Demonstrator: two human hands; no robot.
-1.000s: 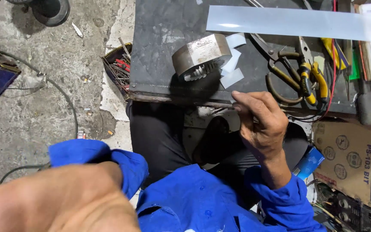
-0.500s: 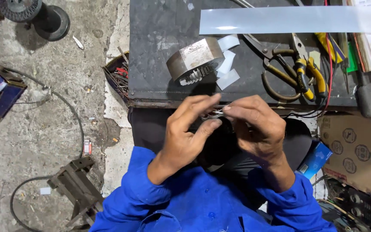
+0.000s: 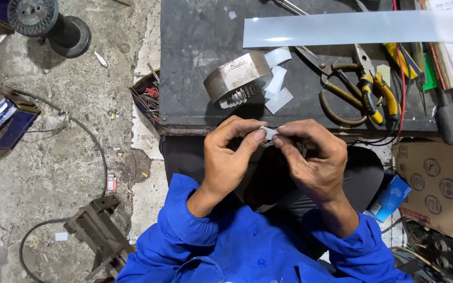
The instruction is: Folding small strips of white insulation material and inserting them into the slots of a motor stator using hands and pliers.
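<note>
Setting: Cracked concrete floor [image 3: 53, 173] spreads to my left, and a dark, scuffed metal worktable [image 3: 195, 36] fills the top of my view.
Left hand: my left hand [image 3: 226, 162] is closed in a pinch, thumb and forefinger meeting on a small white slip [image 3: 268, 131] just below the table edge.
Right hand: my right hand [image 3: 310, 157] grips the same slip from the other side, fingertips nearly touching those of the left, so the piece is held taut between the two for close handling.
Slip: it sits in the air over my lap, between both hands, not resting on anything; how it is folded I cannot tell.
On the table: a squat metal block with a toothed bore [image 3: 237, 78] stands near the front edge, within easy reach, and three more white slips [image 3: 278, 78] lie touching its right side.
Long strip: a pale strip [image 3: 352, 26] lies across the far side of the table, seemingly the stock the slips match.
Tools: scissors [image 3: 336, 84] and yellow-handled pliers [image 3: 376, 89] lie together to the right.
Nearby: a cardboard box [image 3: 441, 183] stands at my right.
</note>
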